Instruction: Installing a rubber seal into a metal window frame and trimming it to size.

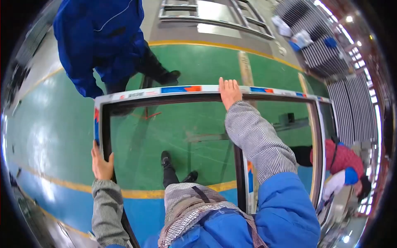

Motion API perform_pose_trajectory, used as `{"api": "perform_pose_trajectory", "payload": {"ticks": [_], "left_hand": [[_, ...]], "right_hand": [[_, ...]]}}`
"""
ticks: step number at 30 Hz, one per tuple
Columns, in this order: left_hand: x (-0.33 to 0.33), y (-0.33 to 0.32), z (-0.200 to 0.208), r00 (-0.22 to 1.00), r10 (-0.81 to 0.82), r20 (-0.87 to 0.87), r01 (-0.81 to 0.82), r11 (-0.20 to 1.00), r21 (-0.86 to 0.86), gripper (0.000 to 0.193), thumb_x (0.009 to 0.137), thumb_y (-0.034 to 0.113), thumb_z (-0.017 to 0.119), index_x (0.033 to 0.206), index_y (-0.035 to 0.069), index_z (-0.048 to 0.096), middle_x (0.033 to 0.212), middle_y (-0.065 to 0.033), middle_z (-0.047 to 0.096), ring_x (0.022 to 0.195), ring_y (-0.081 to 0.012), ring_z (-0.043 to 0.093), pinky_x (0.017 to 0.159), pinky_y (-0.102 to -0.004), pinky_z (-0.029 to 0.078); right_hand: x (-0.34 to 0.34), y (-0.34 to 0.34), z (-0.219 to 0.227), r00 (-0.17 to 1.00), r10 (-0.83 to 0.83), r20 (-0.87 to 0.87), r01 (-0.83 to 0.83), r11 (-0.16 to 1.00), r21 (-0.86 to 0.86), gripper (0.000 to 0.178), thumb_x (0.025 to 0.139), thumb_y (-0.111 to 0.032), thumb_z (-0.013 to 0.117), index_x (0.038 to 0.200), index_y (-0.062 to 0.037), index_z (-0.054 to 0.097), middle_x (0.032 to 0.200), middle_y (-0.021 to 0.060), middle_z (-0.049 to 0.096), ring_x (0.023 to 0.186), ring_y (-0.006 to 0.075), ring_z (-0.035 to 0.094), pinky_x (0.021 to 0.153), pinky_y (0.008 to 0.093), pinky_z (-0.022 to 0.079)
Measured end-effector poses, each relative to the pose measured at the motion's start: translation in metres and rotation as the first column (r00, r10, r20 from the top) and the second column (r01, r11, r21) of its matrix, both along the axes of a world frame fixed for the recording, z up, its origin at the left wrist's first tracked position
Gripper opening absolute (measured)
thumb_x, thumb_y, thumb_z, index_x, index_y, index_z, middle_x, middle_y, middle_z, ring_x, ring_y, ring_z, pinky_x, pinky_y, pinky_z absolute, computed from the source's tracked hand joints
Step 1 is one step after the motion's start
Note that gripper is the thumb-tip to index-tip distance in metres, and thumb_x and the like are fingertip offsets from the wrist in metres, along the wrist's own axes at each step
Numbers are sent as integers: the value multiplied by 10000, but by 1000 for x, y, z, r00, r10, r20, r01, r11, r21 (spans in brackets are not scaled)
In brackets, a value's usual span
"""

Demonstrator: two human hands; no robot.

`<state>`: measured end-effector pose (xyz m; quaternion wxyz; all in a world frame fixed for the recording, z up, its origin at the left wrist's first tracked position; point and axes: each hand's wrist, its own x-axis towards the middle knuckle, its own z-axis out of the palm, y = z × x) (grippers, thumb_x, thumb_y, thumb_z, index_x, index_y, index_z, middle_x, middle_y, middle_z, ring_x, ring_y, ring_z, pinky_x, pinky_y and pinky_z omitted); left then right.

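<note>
A large window frame (144,94) with dark inner edges and printed protective film in white, blue and orange spans the view before me. A dark upright divides it, and the floor shows through. My left hand (102,164) grips its left side bar, thumb on the inner edge and fingers along the outer face. My right hand (230,94) lies over the far bar, near where the divider meets it, with its fingertips pointing away from me. Grey striped sleeve covers reach to both wrists.
Past the frame's far left corner stands a person in blue workwear (99,41). Another person in a red top (343,159) bends at the right. More frames (215,20) lie at the back; stacked profiles (351,107) stand right. The green floor (53,120) has yellow lines.
</note>
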<state>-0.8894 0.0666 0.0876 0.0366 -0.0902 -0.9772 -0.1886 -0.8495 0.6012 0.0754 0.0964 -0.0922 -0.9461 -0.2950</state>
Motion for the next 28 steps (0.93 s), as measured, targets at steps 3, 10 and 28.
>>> {"api": "perform_pose_trajectory", "payload": {"ticks": [3, 10, 28], "left_hand": [[3, -6, -15, 999, -34, 28, 32, 997, 70, 823, 807, 197, 679, 1480, 135, 210, 1355, -172, 431, 1195, -376, 492, 946, -431, 451], [-2, -9, -27, 995, -77, -66, 81, 995, 57, 782, 845, 213, 653, 1486, 160, 209, 1422, -159, 385, 1231, -364, 473, 958, -440, 444], [14, 11, 7, 988, -146, -46, 111, 891, -440, 637, 716, 313, 684, 1270, 39, 529, 1124, -123, 645, 1048, -238, 630, 881, -353, 500]], "right_hand": [[25, 18, 21, 919, -311, 241, 382, 852, -358, 739, 814, -382, 641, 1382, 0, 362, 1320, 161, 460, 1255, 299, 410, 1073, 446, 286], [208, -68, 63, 971, -89, -220, -82, 741, -667, 726, 746, -297, 727, 1359, -73, 408, 1365, 147, 419, 1271, 312, 393, 1042, 456, 308], [606, -315, 11, 219, -969, -109, 605, 223, -764, 580, 811, -314, 666, 1287, -46, 469, 1315, 158, 482, 1181, 381, 462, 1016, 465, 323]]}}
